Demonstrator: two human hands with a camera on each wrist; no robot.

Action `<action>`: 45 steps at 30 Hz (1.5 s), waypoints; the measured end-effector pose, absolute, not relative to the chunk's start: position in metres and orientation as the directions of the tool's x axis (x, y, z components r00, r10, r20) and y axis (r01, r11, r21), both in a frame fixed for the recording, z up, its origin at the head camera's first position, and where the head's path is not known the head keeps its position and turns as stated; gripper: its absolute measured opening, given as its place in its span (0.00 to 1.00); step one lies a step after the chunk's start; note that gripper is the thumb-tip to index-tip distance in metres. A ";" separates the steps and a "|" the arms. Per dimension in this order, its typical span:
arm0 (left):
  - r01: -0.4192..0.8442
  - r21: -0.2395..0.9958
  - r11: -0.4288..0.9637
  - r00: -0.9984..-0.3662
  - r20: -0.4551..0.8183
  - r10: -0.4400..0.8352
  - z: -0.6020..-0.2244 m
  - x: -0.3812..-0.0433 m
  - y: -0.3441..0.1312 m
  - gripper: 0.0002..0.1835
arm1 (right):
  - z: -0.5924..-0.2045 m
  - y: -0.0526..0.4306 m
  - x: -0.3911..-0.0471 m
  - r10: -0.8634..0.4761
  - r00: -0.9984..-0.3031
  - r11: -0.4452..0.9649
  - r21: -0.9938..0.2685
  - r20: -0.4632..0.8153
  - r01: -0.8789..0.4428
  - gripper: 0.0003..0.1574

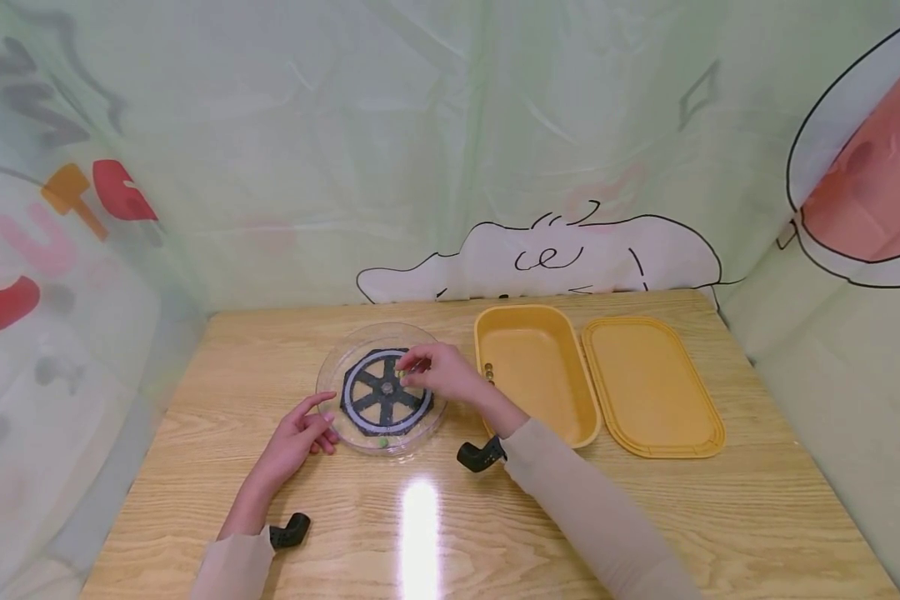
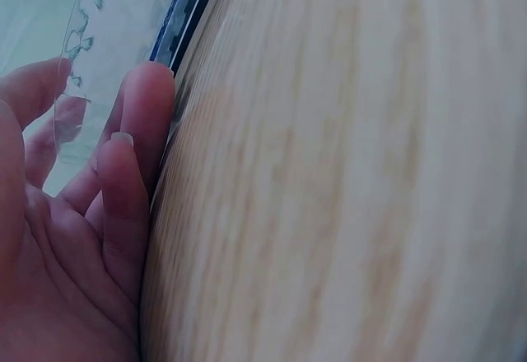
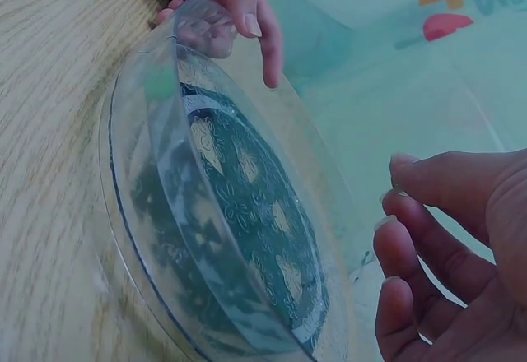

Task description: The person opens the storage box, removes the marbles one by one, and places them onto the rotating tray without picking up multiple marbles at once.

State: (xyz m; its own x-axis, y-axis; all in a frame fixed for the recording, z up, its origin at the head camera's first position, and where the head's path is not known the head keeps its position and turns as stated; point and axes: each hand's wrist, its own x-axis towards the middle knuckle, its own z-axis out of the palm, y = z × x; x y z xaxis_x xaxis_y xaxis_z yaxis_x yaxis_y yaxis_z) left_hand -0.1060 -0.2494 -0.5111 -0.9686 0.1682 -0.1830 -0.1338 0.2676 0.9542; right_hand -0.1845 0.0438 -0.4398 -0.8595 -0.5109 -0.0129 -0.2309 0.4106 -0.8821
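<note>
A round clear plastic dish (image 1: 335,431) stands on the table, with a black, spoked wheel-like pattern (image 1: 387,418) inside a pale ring at its base. My left hand (image 1: 291,442) rests against its left side, index finger stretched at the rim and the other fingers loosely bent by the wall (image 2: 70,132). Over the right part of the dish, my right hand (image 1: 444,374) pinches a small yellow-green bead (image 1: 401,374) between thumb and fingertips; in the right wrist view these fingertips (image 3: 401,189) mostly hide it. A green spot (image 1: 383,442) shows at the dish's near edge.
Right of the dish sits a yellow plastic box (image 1: 587,408), with several small brownish beads (image 1: 488,371) along its left wall. Its matching yellow lid (image 1: 654,387) lies flat to the right. A printed curtain (image 1: 330,167) hangs behind the wooden table (image 1: 345,533).
</note>
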 end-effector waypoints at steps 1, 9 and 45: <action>-0.128 0.955 0.269 -0.969 -0.178 0.169 -0.512 -0.106 -0.249 0.23 | -0.440 0.044 -0.184 -0.513 -0.858 0.409 -0.883 -0.012 -0.232 0.11; -0.110 0.958 0.266 -0.971 -0.161 0.176 -0.512 -0.106 -0.249 0.23 | -0.439 0.046 -0.184 -0.506 -0.862 0.394 -0.894 -0.017 -0.213 0.12; -0.110 0.959 0.263 -0.970 -0.161 0.183 -0.514 -0.104 -0.250 0.23 | -0.427 0.126 -0.226 -0.332 -0.943 0.431 -0.890 -0.005 -0.148 0.13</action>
State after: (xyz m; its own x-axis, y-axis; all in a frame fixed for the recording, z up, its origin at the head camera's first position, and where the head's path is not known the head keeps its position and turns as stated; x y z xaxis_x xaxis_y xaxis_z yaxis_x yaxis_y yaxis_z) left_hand -0.1045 -0.2503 -0.5139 -0.9698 0.1828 -0.1612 -0.1098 0.2631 0.9585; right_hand -0.2257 0.1257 -0.4267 -0.9432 -0.3323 -0.0045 -0.1476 0.4309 -0.8902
